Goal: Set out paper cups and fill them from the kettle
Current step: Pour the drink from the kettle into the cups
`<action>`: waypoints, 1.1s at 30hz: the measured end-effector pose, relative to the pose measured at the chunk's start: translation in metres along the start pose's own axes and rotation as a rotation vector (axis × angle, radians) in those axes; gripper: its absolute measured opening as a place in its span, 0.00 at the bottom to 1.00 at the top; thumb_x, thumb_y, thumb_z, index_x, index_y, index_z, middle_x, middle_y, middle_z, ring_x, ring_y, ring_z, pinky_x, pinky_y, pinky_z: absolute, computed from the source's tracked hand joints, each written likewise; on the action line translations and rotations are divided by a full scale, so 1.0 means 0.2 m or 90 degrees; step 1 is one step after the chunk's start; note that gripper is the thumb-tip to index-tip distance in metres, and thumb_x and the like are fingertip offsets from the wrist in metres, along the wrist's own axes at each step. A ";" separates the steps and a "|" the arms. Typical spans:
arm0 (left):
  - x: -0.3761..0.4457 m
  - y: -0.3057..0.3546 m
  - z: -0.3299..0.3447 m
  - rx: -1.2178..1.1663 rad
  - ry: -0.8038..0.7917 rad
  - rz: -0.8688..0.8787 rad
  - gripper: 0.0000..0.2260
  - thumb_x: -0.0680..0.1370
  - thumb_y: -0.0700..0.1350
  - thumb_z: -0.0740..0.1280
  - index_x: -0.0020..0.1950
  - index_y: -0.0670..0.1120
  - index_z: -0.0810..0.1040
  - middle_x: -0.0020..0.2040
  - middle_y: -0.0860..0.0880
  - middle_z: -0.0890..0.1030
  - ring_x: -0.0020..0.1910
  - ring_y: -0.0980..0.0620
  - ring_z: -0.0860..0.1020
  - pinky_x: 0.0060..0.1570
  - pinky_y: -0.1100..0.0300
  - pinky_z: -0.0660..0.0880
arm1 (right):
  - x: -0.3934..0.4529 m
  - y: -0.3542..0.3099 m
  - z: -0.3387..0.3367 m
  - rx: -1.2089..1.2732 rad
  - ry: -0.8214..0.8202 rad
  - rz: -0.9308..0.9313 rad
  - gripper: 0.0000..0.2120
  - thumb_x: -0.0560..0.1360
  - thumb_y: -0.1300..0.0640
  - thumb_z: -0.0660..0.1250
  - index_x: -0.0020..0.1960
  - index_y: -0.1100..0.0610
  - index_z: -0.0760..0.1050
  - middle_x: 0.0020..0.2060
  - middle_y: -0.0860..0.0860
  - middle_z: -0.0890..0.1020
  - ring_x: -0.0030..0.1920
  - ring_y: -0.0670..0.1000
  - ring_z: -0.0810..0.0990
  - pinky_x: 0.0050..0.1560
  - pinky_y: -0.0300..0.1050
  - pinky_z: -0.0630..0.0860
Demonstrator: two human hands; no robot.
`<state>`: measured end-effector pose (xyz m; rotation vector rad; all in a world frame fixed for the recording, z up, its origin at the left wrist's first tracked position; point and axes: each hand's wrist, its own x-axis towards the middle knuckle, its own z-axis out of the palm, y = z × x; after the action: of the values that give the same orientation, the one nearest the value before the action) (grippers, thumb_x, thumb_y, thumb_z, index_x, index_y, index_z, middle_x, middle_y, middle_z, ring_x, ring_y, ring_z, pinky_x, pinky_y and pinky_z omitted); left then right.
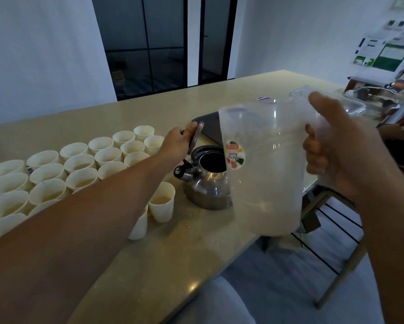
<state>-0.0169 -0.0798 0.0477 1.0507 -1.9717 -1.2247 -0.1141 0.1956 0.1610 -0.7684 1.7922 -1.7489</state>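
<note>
Left hand [176,142] is pinching the kettle lid [195,136], tilted, above the open steel kettle [203,181]. Right hand [331,146] is gripping the handle of a translucent pitcher [264,169] beside it. Paper cups [79,169] are standing in rows on the table [149,108].

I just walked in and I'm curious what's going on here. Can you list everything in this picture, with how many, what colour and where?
paper cups: more than twenty, white, in rows on the left of the counter, several holding pale liquid
kettle: one, shiny metal, on the counter right of the cups, its top open
kettle lid: one, grey metal, held above the kettle
pitcher: one, clear plastic with a colourful sticker, held in the air in front of the kettle, seemingly empty
counter: one, beige
dark tray: one, behind the kettle
stool: one, metal-framed, right of the counter
dark glass door: one, in the far wall
left hand: grips the kettle lid
right hand: grips the pitcher's handle
</note>
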 end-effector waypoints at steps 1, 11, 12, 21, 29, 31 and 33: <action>0.00 0.00 -0.01 -0.007 -0.003 -0.007 0.29 0.79 0.67 0.58 0.51 0.41 0.77 0.48 0.40 0.83 0.48 0.40 0.81 0.46 0.50 0.76 | -0.01 -0.03 0.01 -0.006 0.013 -0.024 0.20 0.70 0.36 0.70 0.37 0.52 0.72 0.27 0.50 0.70 0.26 0.48 0.65 0.27 0.40 0.65; -0.04 0.02 0.04 0.065 -0.043 0.064 0.16 0.72 0.58 0.75 0.41 0.47 0.76 0.40 0.46 0.82 0.42 0.46 0.82 0.44 0.51 0.80 | 0.13 -0.34 0.13 0.046 0.092 -0.264 0.16 0.74 0.48 0.72 0.35 0.52 0.68 0.25 0.48 0.70 0.24 0.48 0.67 0.26 0.41 0.66; -0.05 0.04 0.05 0.095 -0.046 0.089 0.16 0.71 0.58 0.75 0.42 0.48 0.76 0.41 0.47 0.82 0.43 0.47 0.81 0.44 0.52 0.79 | 0.16 -0.36 0.15 0.042 0.100 -0.285 0.16 0.74 0.49 0.72 0.35 0.52 0.68 0.25 0.49 0.71 0.24 0.49 0.67 0.27 0.41 0.67; -0.02 0.08 0.15 0.223 -0.101 0.137 0.16 0.69 0.59 0.76 0.43 0.51 0.74 0.42 0.55 0.77 0.44 0.54 0.75 0.41 0.59 0.69 | 0.72 -0.32 0.30 0.011 0.212 -0.338 0.15 0.74 0.50 0.71 0.32 0.55 0.73 0.24 0.51 0.74 0.23 0.50 0.73 0.26 0.41 0.71; 0.03 0.03 0.22 0.324 -0.133 0.171 0.17 0.70 0.60 0.75 0.48 0.51 0.75 0.44 0.52 0.78 0.47 0.50 0.77 0.48 0.54 0.75 | 1.07 -0.18 0.08 0.030 0.196 -0.309 0.13 0.74 0.54 0.72 0.33 0.54 0.73 0.25 0.50 0.74 0.26 0.50 0.72 0.27 0.42 0.70; 0.03 0.01 0.24 0.351 -0.120 0.178 0.17 0.71 0.61 0.74 0.48 0.51 0.76 0.45 0.51 0.78 0.47 0.50 0.76 0.49 0.53 0.76 | 1.14 -0.12 0.00 0.052 0.208 -0.278 0.13 0.71 0.55 0.73 0.32 0.54 0.73 0.24 0.50 0.73 0.24 0.50 0.70 0.26 0.42 0.67; 0.04 0.01 0.25 0.368 -0.113 0.174 0.17 0.71 0.63 0.73 0.47 0.53 0.75 0.46 0.50 0.79 0.47 0.49 0.76 0.49 0.51 0.77 | 1.20 -0.04 -0.06 0.089 0.233 -0.237 0.13 0.69 0.57 0.73 0.31 0.55 0.71 0.22 0.51 0.70 0.21 0.51 0.67 0.24 0.42 0.61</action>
<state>-0.0615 -0.0641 0.0288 0.9034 -2.5927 -0.6278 -0.2922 0.0344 0.1761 -0.8023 1.8095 -2.3606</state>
